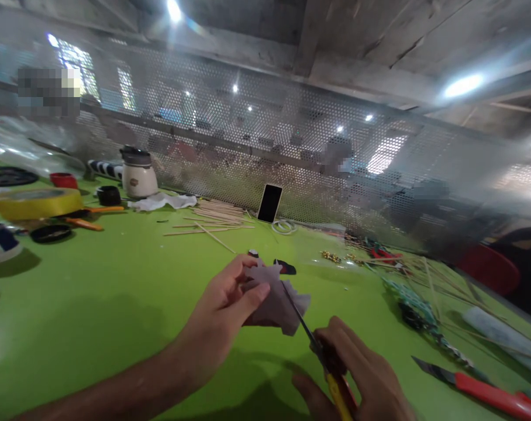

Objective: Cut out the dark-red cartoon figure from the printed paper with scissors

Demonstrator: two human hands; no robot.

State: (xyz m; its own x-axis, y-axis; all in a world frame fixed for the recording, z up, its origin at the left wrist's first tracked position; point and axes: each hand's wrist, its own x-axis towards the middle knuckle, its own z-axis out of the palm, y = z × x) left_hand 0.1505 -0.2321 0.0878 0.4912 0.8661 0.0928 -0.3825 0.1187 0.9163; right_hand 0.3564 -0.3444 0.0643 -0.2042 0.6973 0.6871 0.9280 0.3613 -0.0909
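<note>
1. As the thin mauve piece sits pinched in the left hand above the green table, its thumb is best kept off the cutting line.
2. The right hand holds the scissors; short snips should suit.

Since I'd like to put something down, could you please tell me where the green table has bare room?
The widest bare patch lies left of the left hand, bordered beyond by the black disc and thin sticks. A narrower one separates the right hand from the red-handled blade. Crowded: around the yellow tape roll and along the right side.
</note>
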